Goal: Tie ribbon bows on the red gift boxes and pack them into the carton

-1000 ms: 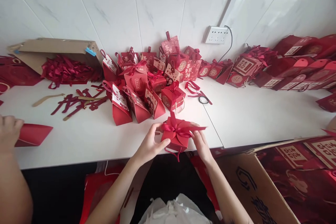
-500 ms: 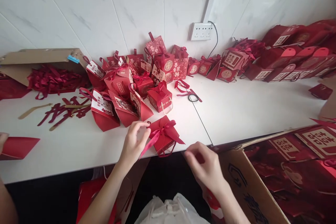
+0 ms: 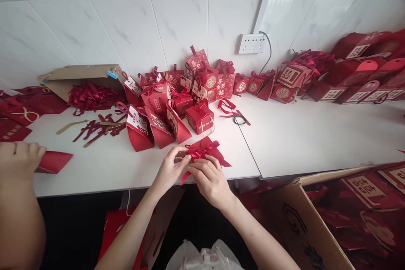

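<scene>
A small red gift box point(image 3: 209, 142) sits near the front edge of the white table, with a dark pink ribbon bow point(image 3: 202, 150) on its top. My left hand point(image 3: 172, 166) is at the left side of the bow, thumb and fingers closed on the ribbon there. From the right and front, my right hand point(image 3: 211, 182) reaches over the box, its fingers bent down and closed on the bow. My right hand covers the front of the box. One ribbon tail hangs between my hands toward the table edge.
Finished-looking red boxes point(image 3: 158, 101) crowd the table behind. A cardboard box of ribbons point(image 3: 95, 95) stands left. More boxes point(image 3: 348, 76) are stacked right. A large carton point(image 3: 286, 215) stands low at right. Another person's hand point(image 3: 19, 160) holds a red box point(image 3: 56, 161) at left.
My right hand has moved left from beside the table edge onto the bow. My left hand stays at the ribbon's left side. The view has shifted, showing more of the other person's arm.
</scene>
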`<state>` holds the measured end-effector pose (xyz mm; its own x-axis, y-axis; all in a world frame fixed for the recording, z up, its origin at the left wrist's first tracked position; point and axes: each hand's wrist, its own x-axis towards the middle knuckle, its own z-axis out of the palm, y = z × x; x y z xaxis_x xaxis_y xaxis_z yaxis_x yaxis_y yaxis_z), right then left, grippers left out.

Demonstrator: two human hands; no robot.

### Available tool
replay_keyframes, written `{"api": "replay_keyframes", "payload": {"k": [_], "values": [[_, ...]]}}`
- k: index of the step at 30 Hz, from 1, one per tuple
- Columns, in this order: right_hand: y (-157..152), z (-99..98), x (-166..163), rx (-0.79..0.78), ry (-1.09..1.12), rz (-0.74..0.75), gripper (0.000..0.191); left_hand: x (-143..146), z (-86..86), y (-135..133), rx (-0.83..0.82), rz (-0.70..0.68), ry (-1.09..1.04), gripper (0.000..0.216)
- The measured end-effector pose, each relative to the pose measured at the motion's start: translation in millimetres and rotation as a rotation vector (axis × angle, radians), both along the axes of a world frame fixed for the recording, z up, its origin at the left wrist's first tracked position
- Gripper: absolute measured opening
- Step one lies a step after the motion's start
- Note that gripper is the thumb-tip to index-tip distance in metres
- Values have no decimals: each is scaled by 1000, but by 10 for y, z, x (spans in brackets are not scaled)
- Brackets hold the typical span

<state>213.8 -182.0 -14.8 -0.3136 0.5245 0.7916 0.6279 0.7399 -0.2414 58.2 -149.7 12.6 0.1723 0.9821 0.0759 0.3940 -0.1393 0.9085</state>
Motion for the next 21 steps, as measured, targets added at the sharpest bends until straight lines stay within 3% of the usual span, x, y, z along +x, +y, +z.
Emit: {"api": "replay_keyframes", "payload": {"k": [6, 9, 16, 21], "values": [[-44, -9, 252, 48, 39, 154, 19, 204, -9, 41, 197, 20, 49, 28], [-74, -50, 321, 51, 78, 170, 23, 307, -41, 110, 285, 13, 80, 19], [-255, 2, 427, 55, 4, 119, 19, 325, -75, 255, 157, -40, 13, 21], [-411, 70, 577, -26, 107, 244, 8, 312, 57, 252, 303, -78, 90, 12]]}}
